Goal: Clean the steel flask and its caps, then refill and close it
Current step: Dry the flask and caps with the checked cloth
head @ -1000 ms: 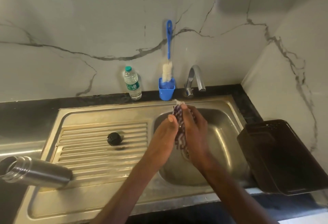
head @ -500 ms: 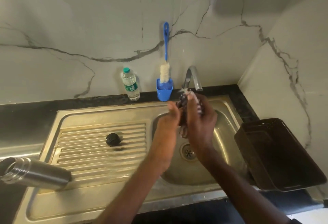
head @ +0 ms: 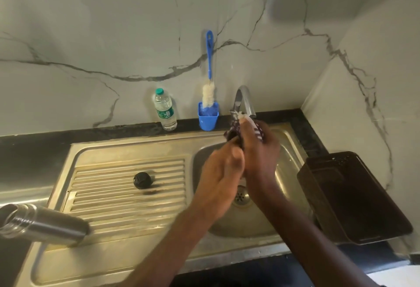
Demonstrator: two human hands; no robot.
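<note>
Both hands are working over the steel sink basin, right hand and left hand clenched on a dark patterned cloth under the curved tap. The open steel flask is lying well off to their left, mouth pointing left, long axis across the ribbed drainboard; the left hand is nearer.

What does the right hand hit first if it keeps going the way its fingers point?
Likely the tap. The right hand, gripping the patterned cloth, points up and away toward the spout just beyond the cloth's tip. Depth is unclear; it may pass under the spout and reach the marbled wall.
</note>
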